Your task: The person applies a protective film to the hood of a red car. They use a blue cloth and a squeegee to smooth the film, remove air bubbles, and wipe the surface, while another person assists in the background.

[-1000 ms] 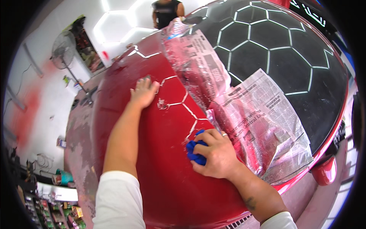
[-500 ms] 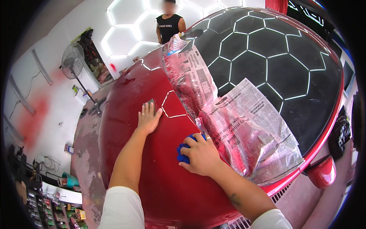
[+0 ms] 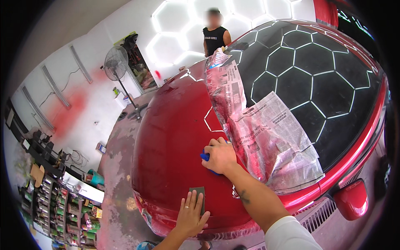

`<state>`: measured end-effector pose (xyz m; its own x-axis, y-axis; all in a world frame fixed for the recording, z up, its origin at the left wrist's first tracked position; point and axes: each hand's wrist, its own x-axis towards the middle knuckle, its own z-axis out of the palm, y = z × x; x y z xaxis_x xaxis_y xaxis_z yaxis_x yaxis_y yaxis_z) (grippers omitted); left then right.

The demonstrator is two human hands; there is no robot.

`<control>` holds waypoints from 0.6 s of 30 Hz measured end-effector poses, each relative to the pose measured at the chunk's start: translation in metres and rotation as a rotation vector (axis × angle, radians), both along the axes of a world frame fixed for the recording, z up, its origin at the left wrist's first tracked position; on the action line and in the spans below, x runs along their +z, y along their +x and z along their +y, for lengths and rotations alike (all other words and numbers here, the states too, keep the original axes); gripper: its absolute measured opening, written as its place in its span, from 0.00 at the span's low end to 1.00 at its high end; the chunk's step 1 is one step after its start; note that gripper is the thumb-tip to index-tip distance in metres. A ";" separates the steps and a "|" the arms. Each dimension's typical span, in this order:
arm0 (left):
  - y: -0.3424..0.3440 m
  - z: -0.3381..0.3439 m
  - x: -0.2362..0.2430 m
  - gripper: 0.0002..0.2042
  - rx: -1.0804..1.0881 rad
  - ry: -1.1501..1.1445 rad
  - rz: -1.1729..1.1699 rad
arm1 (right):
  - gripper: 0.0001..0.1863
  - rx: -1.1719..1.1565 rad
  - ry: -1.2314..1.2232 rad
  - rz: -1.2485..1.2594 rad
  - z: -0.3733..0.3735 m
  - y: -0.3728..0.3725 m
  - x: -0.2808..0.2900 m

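Observation:
My left hand (image 3: 191,217) lies flat on the near part of the red car hood (image 3: 166,154), fingers stretched over a dark grey piece of sandpaper (image 3: 201,192). The sheet's upper edge shows past the fingertips. Farther up and to the right, my right hand (image 3: 222,157) is curled over a blue sponge (image 3: 205,157) pressed to the hood. Most of the sponge is hidden under the palm. Just right of that hand, newspaper and clear plastic (image 3: 277,141), stained red, cover the seam between hood and windshield (image 3: 296,89).
A person in a black sleeveless top (image 3: 216,38) stands beyond the car. A red side mirror (image 3: 353,201) juts out at right. To the left are a standing fan (image 3: 116,63), a teal bucket (image 3: 96,178) and a rack of bottles (image 3: 66,208).
My left hand has moved back toward me with the sandpaper, from the hood's middle to its near part. My right hand stays near the newspaper with the sponge. The view has shifted left.

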<state>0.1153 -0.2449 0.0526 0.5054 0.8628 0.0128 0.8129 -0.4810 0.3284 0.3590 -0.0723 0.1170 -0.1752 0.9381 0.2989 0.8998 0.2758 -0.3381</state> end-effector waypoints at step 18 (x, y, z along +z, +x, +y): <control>0.064 0.666 0.005 0.41 0.258 -0.011 0.012 | 0.15 0.065 0.068 0.084 0.012 0.002 -0.009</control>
<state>0.1798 0.4209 0.0573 0.2687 0.9632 -0.0025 0.9121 -0.2536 0.3221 0.3614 -0.0601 0.1078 -0.2063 0.9027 0.3777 0.8485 0.3573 -0.3905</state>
